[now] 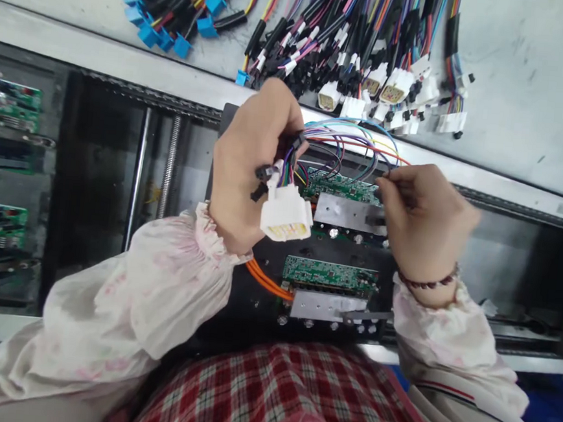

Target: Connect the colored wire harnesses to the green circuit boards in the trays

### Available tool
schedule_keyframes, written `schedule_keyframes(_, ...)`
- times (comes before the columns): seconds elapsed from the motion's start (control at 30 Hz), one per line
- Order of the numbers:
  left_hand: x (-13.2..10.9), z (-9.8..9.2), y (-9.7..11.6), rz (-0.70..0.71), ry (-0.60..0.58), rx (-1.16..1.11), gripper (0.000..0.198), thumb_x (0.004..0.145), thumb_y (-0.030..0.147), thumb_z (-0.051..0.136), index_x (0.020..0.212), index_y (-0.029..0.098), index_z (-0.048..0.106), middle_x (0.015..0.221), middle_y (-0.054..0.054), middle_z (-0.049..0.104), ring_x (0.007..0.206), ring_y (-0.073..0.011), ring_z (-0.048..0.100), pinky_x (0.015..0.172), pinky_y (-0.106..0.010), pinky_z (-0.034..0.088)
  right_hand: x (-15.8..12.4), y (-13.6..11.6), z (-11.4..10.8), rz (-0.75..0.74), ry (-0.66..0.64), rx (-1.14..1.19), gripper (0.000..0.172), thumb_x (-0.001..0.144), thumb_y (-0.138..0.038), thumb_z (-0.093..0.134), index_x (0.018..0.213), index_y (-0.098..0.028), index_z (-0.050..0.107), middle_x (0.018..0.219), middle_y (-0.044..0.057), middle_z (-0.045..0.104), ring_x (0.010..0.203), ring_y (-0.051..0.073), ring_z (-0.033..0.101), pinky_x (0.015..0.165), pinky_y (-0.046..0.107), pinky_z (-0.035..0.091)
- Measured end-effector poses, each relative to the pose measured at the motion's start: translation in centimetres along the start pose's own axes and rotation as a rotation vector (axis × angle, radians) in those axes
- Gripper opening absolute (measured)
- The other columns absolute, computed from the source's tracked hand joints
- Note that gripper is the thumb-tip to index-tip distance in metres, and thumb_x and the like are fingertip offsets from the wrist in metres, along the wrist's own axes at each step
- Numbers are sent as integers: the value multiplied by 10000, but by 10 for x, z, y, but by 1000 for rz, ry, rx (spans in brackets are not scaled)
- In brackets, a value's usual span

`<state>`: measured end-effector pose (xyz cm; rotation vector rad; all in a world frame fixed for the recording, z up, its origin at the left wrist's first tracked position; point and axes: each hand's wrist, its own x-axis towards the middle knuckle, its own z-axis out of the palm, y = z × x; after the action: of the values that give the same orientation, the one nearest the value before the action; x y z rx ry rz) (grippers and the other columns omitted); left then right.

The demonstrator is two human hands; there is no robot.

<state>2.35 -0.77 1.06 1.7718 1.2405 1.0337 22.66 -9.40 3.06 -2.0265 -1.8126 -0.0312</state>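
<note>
My left hand is closed round a bundle of coloured wires; a white multi-pin connector and small black plugs hang from it. The wires arc over to my right hand, which pinches their thin ends just above a green circuit board. That board sits with a metal plate on a black tray. A second green circuit board with its own metal plate lies nearer me, orange wires leaving its left side.
Many wire harnesses with white connectors and blue connectors lie on the grey bench top beyond the tray. More green boards sit on a conveyor at the left. A red plaid cloth covers my lap.
</note>
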Motion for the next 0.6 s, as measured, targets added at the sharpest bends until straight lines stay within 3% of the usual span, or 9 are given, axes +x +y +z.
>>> schedule_keyframes(0.13, 0, -4, 6, 185, -25, 141, 118, 816, 147, 607, 785, 253, 567, 816, -35, 556, 769, -218, 566, 694, -345, 464, -1, 5, 10, 54, -11, -9, 81, 901, -296, 629, 896, -223, 665, 762, -15, 694, 710, 163, 674, 615, 294, 459)
schedule_keyframes(0.4, -5, -5, -1, 258, -78, 140, 120, 780, 133, 626, 831, 233, 584, 984, -68, 582, 940, -251, 612, 709, -373, 466, -3, 8, 10, 21, 29, 11, 39, 890, -253, 634, 875, -217, 638, 762, -11, 697, 686, 146, 678, 604, 279, 461)
schedule_keyframes(0.6, -4, 2, 2, 258, 39, 136, 156, 743, 63, 664, 762, 207, 606, 921, -55, 584, 880, -219, 606, 724, -365, 457, -1, 7, 11, 57, -9, 20, 74, 898, -273, 623, 880, -218, 669, 757, 5, 708, 695, 175, 681, 600, 310, 462)
